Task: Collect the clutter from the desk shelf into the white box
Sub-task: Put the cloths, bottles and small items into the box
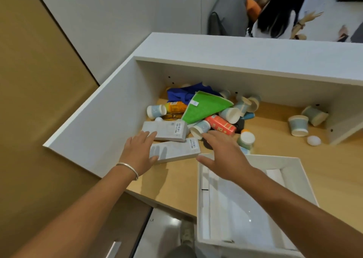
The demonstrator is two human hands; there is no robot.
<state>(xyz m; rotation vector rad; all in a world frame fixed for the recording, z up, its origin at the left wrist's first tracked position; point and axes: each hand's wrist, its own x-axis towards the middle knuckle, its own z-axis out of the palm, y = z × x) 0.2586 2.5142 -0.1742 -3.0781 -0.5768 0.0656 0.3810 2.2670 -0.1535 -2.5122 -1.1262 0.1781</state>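
Nearest us, the white box (294,159) sits at the desk's front edge, right side, overhanging a little; it looks empty except for white liner or folds inside. So we judge the collecting has barely started, step one.

Our right hand (222,155) hovers over the box's far-left corner, fingers spread and flat, holding nothing, pointed toward the pile. Our left hand (140,149), bracelet on the wrist, is also spread, with its fingers lying on the near grey carton (176,149) by the shelf's left wall. No grip closed yet.

Just behind that is a second grey carton (165,130), then a tipped paper cup (200,129) and a red carton (222,125). Further in, a green cloth (204,106) is draped over the heap, with a blue cloth (184,94) and an orange bottle (175,107) toward the back-left corner, and more cups tumbled behind.

Off right, two cups and a white ball (313,140) lie apart near the shelf's right divider.

Next move likely: close both hands on the two grey cartons, lift, and swing them right into the box. The cartons are rigid, easy. The cups roll, so we watch for knocks.
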